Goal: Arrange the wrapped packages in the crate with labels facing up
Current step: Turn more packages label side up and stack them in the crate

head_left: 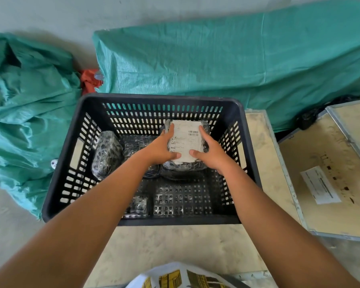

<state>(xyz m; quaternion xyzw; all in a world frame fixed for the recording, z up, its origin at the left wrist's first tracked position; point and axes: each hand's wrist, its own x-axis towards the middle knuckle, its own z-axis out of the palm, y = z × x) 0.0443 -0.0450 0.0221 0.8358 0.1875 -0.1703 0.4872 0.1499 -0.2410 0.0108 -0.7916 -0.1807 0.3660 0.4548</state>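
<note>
A black slotted plastic crate (60,154) stands on a wooden surface. Inside it, at the far right, a black bubble-wrapped package with a white shipping label facing up (186,140) is gripped from both sides: my left hand (162,148) on its left edge, my right hand (209,150) on its right edge. It rests on top of another dark wrapped package (181,173). A wrapped package (106,154) stands on edge at the crate's left wall, with no label showing. Another dark package (135,144) lies behind my left hand. A small wrapped package (138,205) sits at the near side.
Green woven sacks lie behind (216,59) and to the left (25,113) of the crate. A wooden box lid with a paper label (320,183) is at the right. The crate floor (185,198) is bare at the near right. A printed bag (181,277) is below me.
</note>
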